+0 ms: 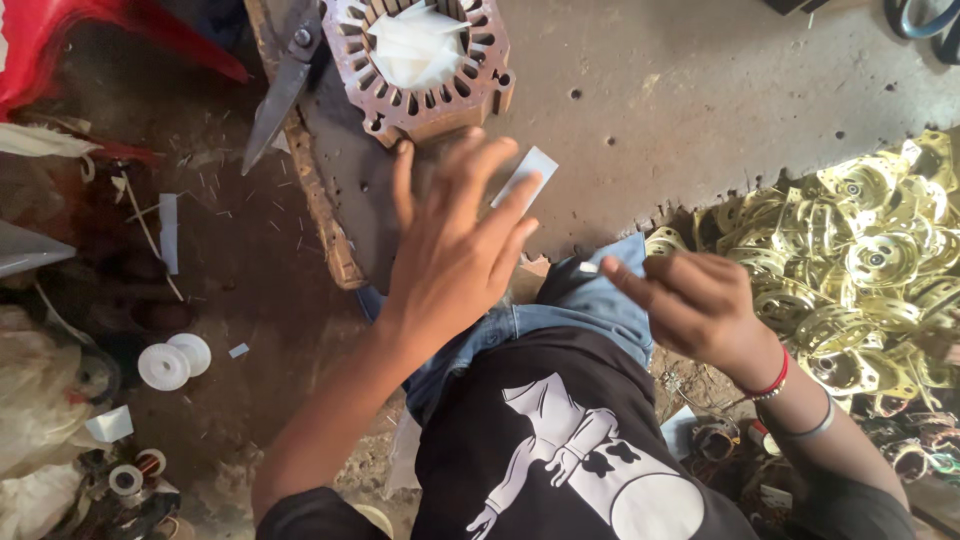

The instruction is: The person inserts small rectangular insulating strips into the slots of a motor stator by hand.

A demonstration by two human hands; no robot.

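Observation:
My left hand (455, 235) is spread flat over the worn workbench (690, 110), fingers apart, its fingertips touching a small white paper strip (530, 172). Just beyond it stands a rusty brown motor stator core (420, 85) with slots around its bore and white paper strips stacked in the middle. My right hand (695, 300) hovers over my knee at the bench edge, fingers curled, pinching a small white piece (587, 267) at the fingertips; a red thread and a metal bangle are on that wrist.
Large metal shears (285, 80) lie at the bench's left edge. A heap of shiny brass-coloured stamped metal plates (870, 260) fills the right. White spools (175, 362) and tape rolls lie on the dirt floor at left, near a red plastic chair (60, 40).

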